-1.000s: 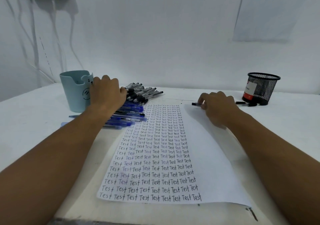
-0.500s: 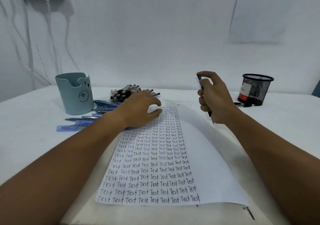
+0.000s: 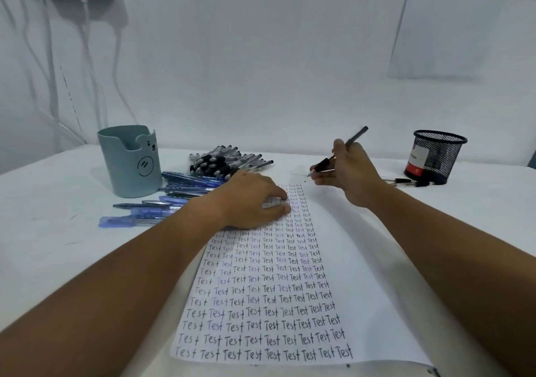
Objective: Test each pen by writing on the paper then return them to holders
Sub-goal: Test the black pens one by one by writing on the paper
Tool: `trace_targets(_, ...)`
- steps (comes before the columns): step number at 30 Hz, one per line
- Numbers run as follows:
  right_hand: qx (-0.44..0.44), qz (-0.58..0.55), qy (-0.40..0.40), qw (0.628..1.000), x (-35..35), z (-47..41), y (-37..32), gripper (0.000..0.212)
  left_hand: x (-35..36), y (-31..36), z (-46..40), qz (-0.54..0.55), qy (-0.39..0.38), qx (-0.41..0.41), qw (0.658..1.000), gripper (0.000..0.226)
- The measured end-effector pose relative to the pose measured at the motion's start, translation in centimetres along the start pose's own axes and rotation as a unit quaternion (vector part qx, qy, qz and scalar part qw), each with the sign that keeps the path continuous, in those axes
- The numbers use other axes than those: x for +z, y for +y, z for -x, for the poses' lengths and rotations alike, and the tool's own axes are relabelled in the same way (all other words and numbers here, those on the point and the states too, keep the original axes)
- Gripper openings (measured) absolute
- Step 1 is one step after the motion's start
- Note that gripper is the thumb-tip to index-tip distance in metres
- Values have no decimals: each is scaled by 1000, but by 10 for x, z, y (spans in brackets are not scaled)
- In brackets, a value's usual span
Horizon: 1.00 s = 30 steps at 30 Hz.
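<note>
A long white paper (image 3: pixel 356 275) covered with rows of the word "Test" lies in front of me. My left hand (image 3: pixel 249 202) rests flat on its upper left part, fingers straight. My right hand (image 3: pixel 348 170) grips a black pen (image 3: pixel 352 139) in a writing hold, tip down near the paper's top right. A pile of black pens (image 3: pixel 223 160) and a pile of blue pens (image 3: pixel 174 194) lie left of the paper. A pale teal bear-face holder (image 3: pixel 130 162) stands at the left, a black mesh holder (image 3: pixel 435 156) at the right.
Two black pens (image 3: pixel 406 182) lie on the white table beside the mesh holder. White cables (image 3: pixel 52 72) hang down the wall at the left. A printed sheet (image 3: pixel 464 23) is stuck on the wall at the upper right.
My left hand left the pen pile and came down flat on the paper. My right hand picked up a black pen, raised it, then brought it tip down toward the paper's top.
</note>
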State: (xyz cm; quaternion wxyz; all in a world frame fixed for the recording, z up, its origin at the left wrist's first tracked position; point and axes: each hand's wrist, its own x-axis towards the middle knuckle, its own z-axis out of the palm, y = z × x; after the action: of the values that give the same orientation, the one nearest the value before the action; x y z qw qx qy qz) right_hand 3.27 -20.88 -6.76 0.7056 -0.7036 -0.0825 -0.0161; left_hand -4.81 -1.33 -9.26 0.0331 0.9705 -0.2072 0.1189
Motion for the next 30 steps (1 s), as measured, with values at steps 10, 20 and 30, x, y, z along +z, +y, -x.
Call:
trace_targets(10,-4,21,-60,998,4,-16,24,33,1,-6,-6,-7,7,4,1000,46)
trace_targets(20,-38,33,-73,996,1,-15,32,36,0,-2,-5,-8,-3,-11,1000,43)
trace_targets(30,-49,41,-71,995,1,-16,36,33,1,-2,-5,-12,6,-8,1000,43)
